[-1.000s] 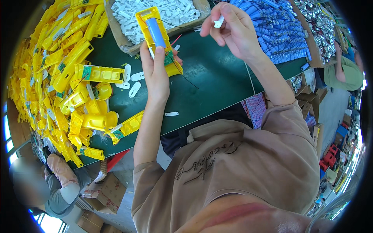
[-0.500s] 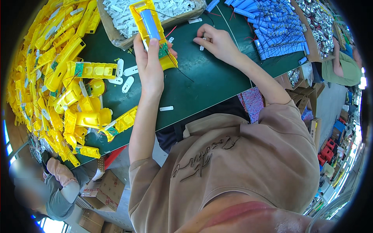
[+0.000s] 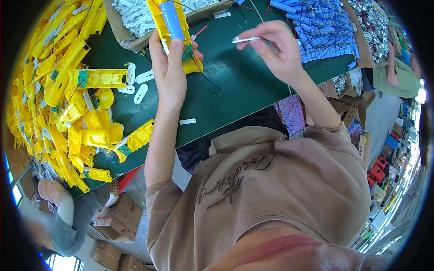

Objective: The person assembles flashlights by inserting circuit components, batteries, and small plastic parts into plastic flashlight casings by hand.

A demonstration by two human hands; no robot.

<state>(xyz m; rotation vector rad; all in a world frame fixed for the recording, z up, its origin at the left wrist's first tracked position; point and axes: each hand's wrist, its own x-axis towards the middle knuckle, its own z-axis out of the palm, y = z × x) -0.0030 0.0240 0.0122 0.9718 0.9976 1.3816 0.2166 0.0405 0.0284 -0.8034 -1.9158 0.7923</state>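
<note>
On the left, we see heaped yellow casings (image 3: 99, 78) on a green table (image 3: 235, 99). To their right, our left hand (image 3: 171, 81) wraps closely around one long, open yellow shell (image 3: 193, 67), held above the table. A smooth blue cylinder (image 3: 172, 20) lies lengthwise inside; nearer sits a small green circuit board (image 3: 187, 52). A red wire (image 3: 201, 30) pokes out rightward. Farther right, our right hand (image 3: 282, 54) pinches a slim white strip (image 3: 245, 39), apart from the shell. Beyond, blue cylinders (image 3: 323, 31) lie piled.
</note>
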